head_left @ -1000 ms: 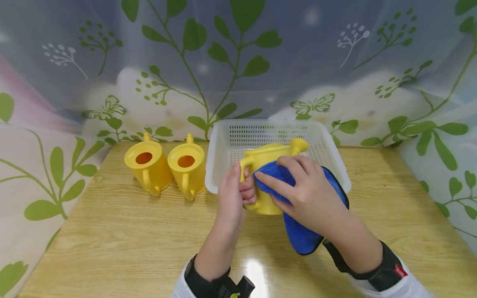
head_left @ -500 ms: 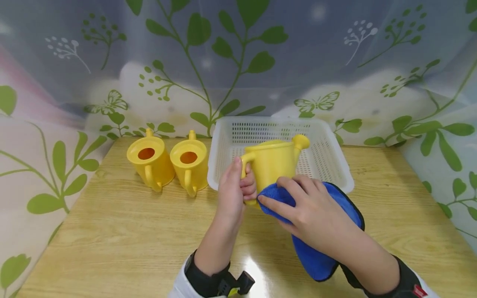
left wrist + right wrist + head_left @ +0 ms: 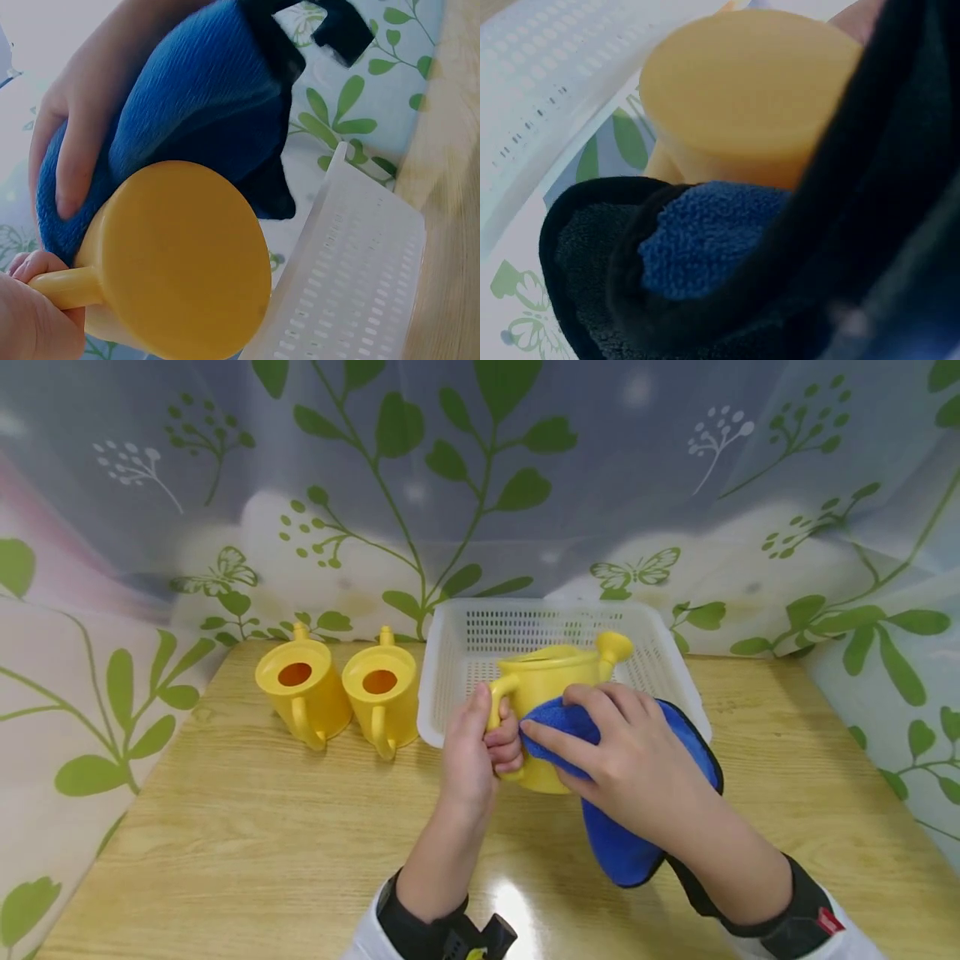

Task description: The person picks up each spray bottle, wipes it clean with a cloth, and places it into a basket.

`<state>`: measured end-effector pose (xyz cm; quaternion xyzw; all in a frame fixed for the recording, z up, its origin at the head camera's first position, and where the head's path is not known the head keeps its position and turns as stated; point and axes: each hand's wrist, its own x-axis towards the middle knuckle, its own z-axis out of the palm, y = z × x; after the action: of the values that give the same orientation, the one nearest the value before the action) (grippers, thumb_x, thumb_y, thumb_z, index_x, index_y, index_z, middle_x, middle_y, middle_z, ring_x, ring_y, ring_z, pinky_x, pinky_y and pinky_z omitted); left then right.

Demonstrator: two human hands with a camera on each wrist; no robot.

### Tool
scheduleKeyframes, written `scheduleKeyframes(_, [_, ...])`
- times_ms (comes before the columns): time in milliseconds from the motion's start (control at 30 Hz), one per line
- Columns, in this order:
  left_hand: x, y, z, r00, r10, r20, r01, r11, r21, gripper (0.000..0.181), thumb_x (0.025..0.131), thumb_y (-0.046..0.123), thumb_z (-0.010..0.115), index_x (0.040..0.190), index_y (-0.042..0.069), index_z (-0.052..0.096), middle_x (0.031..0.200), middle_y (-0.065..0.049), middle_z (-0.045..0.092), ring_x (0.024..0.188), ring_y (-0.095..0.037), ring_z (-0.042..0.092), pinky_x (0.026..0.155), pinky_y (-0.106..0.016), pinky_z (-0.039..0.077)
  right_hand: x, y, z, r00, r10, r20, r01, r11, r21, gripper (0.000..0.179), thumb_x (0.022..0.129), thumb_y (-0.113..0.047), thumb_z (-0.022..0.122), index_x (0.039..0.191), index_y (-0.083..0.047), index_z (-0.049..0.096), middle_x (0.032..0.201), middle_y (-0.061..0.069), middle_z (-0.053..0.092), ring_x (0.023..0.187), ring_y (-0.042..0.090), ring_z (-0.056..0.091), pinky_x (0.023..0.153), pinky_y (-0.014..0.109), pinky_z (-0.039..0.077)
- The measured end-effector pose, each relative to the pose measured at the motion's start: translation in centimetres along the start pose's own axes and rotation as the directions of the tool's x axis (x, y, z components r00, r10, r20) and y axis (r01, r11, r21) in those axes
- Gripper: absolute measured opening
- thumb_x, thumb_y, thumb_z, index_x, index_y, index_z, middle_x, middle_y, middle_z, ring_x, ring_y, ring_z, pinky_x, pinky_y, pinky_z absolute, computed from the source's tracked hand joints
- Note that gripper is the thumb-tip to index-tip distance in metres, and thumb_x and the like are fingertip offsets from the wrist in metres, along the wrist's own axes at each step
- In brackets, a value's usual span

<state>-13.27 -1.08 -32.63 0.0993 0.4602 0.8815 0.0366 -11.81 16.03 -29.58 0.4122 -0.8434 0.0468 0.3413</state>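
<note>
watering can (image 3: 542, 683) stays clamped in left fingers (image 3: 506, 750), right fingers (image 3: 561, 744) gripping blue cloth (image 3: 621, 847) higher on it.

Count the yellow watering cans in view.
3. One held can is in the left hand; the middle can and far-left can stand on the table, left of the white basket. Part of the basket's inside is blocked, so more could be hidden.

Glare (image 3: 516, 897) spots the tabletop (image 3: 315, 843); the right wrist view partly blurs.
</note>
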Motion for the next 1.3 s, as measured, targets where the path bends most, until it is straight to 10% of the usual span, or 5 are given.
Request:
scheduleKeyframes(733, [-0.3,-0.6,0.6,0.998,-0.025,-0.055,0.025,1.0,0.01,0.039,0.107,0.029,0.022,0.076,0.013,0.039,0.053,0.01,0.026,0.042,-0.001,0.023,0.042,-0.016,0.019,0.7,1.8,0.0,0.996,0.028,-0.09,-0.025,0.999,0.032,0.051,0.072,-0.02,0.084,0.121,-0.02,0.068,0.11,0.025,0.055,0.092,0.043,0.056,0.077,0.058,0.049])
scheduleKeyframes(933, [-0.1,-0.3,0.3,0.998,-0.014,-0.054,0.014,1.0,-0.002,0.04,0.107,0.029,0.02,0.076,0.013,0.039,0.051,0.01,0.026,0.041,-0.002,0.022,0.042,-0.017,0.018,-0.2,1.0,0.7,0.992,-0.021,-0.122,0.026,0.999,0.039,0.034,0.102,-0.039,0.045,0.119,-0.021,0.069,0.107,0.023,0.058,0.087,0.042,0.057,0.07,0.056,0.051])
scheduleKeyframes(1300, [0.4,0.2,-0.1,0.992,-0.047,-0.116,0.038,0.996,-0.08,0.041,0.107,0.032,0.021,0.075,0.013,0.039,0.051,0.011,0.027,0.04,0.0,0.025,0.042,-0.016,0.019,-2.0,0.0,0.6,0.999,-0.048,-0.003,0.048,0.998,0.049,0.045,0.103,-0.046,0.031,0.12,-0.027,0.067,0.109,0.017,0.058,0.094,0.038,0.057,0.077,0.052,0.052])
